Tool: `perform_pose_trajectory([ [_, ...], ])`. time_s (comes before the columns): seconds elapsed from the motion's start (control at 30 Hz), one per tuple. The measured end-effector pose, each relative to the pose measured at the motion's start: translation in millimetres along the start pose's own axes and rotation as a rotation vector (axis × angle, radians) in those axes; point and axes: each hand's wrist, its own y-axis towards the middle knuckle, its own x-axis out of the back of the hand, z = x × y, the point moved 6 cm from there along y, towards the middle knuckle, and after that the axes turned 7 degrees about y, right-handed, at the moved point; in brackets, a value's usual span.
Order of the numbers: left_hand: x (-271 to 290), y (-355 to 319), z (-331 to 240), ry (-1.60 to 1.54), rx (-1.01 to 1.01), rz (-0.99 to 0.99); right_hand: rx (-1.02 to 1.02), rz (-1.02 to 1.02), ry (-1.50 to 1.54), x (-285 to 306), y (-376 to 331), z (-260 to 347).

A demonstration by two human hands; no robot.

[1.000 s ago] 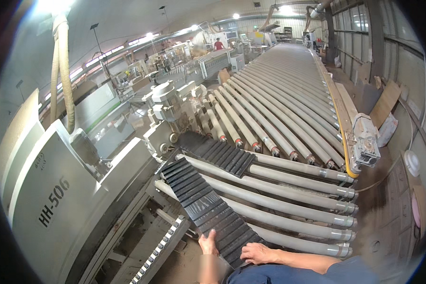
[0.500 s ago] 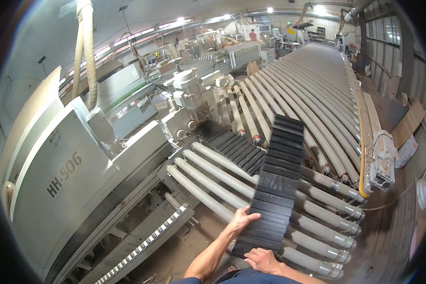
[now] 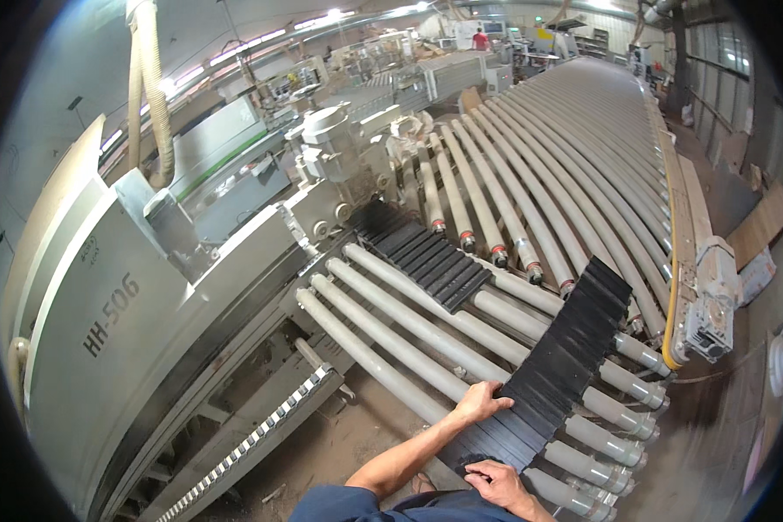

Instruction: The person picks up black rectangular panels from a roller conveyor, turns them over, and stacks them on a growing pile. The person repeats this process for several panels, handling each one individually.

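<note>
A row of narrow black strips [image 3: 561, 348], packed side by side, slants across grey rollers [image 3: 409, 322] in front of me. My left hand [image 3: 483, 404] grips the row's left edge, thumb on top and fingers at the side. At the near end, close to my body, my right hand [image 3: 500, 485] has its fingers curled against the last strips, beside a small dark patch [image 3: 474, 461] I cannot make out. A second group of black strips [image 3: 435, 261] lies farther left on the rollers, running up to the machine head.
A large grey machine [image 3: 104, 296] fills the left side, with a toothed chain track [image 3: 244, 444] below. A long roller conveyor [image 3: 574, 148] stretches away, with a motor [image 3: 709, 304] at its near right corner. A person in red [image 3: 480, 39] stands far back.
The black row has swung its far end to the right and toward me, and lies lower across the rollers. Both my hands have shifted slightly right with it. More of the second group shows.
</note>
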Motion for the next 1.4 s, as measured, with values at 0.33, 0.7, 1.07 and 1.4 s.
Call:
perform_pose_trajectory([
  [0.33,55,-151,61,-0.064,0.202,-0.591,0.199,-0.053,-0.313,80,200,-49],
  [0.7,-26,-333,123,-0.418,0.784,-0.792,0.250,0.121,-0.850,45,371,-108],
  [1.07,-28,-335,162,-0.212,0.571,-0.596,0.145,0.180,-1.062,29,382,-88],
  [1.4,-67,-309,178,-1.183,0.392,-0.380,0.455,0.455,-1.033,-84,178,9],
])
